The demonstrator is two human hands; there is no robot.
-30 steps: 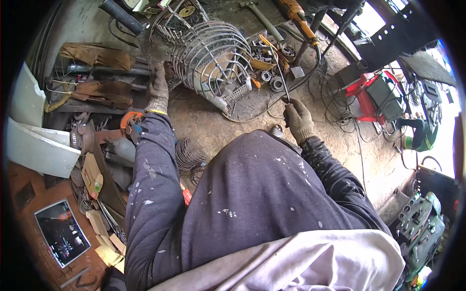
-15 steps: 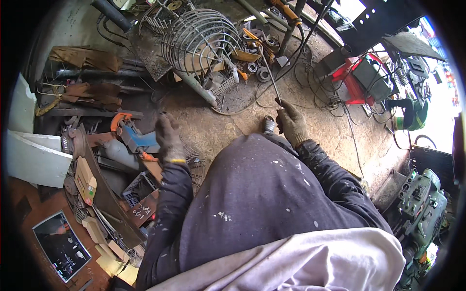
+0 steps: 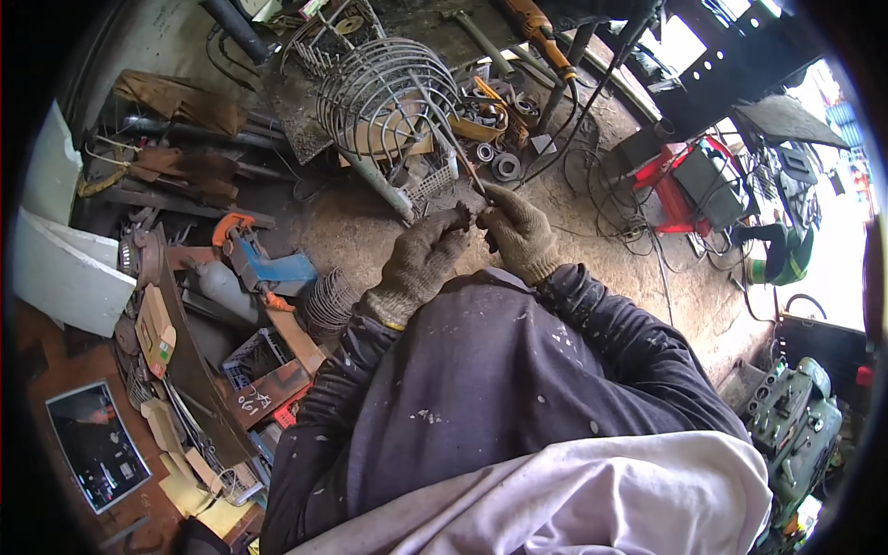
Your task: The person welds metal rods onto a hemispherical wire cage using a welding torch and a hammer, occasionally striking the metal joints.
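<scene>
In front of my chest, my right hand, in a dirty knitted work glove, is closed around the lower part of a thin metal rod. The rod slants up and to the left, its upper part overlapping a round wire cage in view. My left hand, gloved likewise, is right beside the right one. Its thumb and fingers are pinched together near the rod's lower end; what lies between them is too small to make out. The cage rests at a low metal table, near a grey pipe.
Bearings and ring-shaped parts lie past my hands, below an orange power tool. Cables snake over the floor at right, near a red-and-grey machine. Left stand a blue-and-orange clamp-like tool, a coiled wire and a plastic crate.
My left hand has swung right and in, from apart to beside my right hand. The right hand has shifted slightly left, and the rod now leans further left toward the cage.
</scene>
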